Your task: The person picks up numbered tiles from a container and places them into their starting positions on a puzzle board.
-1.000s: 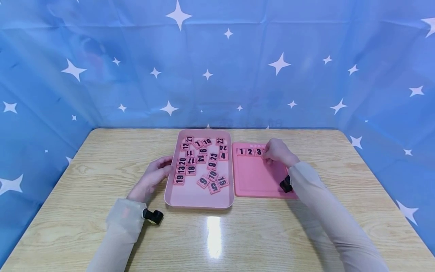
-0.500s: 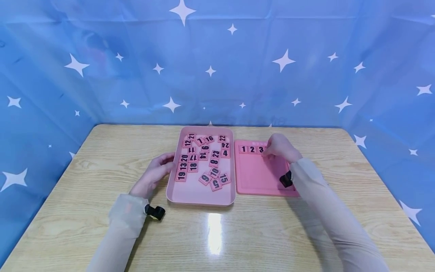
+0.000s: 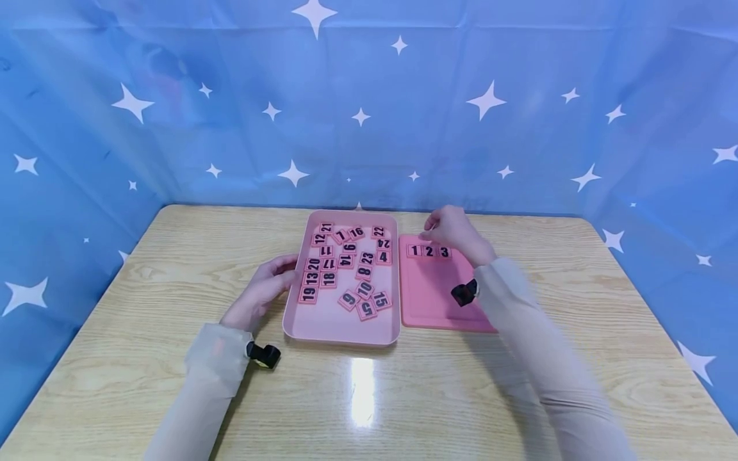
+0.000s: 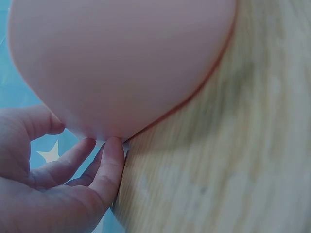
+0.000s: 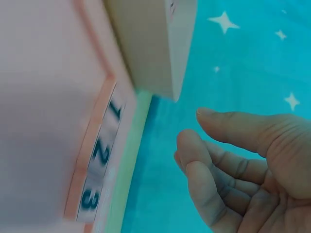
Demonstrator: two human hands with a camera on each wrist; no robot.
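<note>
My left hand (image 3: 268,288) rests its fingertips against the left side of a pale pink tray (image 3: 340,330). In the left wrist view, relaxed fingers (image 4: 111,165) touch the tray's outer wall (image 4: 131,63). Several pink number tiles (image 3: 328,280) lie loose in the tray, turned various ways. Beside it is a darker pink board (image 3: 429,301), with tiles 1 (image 3: 414,250), 2 (image 3: 429,251) and 3 (image 3: 444,252) in a row near its top edge. My right hand (image 3: 458,235) is raised over the board's top edge; the right wrist view shows its loosely curled fingers (image 5: 199,179) holding nothing.
Both pink pieces stand close side by side on a wooden table (image 3: 144,307). A blue backdrop with white stars (image 3: 357,115) hangs behind the table. A black wrist camera (image 3: 264,354) is strapped to the left wrist and another (image 3: 464,293) to the right.
My right hand has moved off the tile row, up and left toward the board's top edge, leaving tile 3 fully in view. The left hand stays at the tray. The head view has shifted slightly.
</note>
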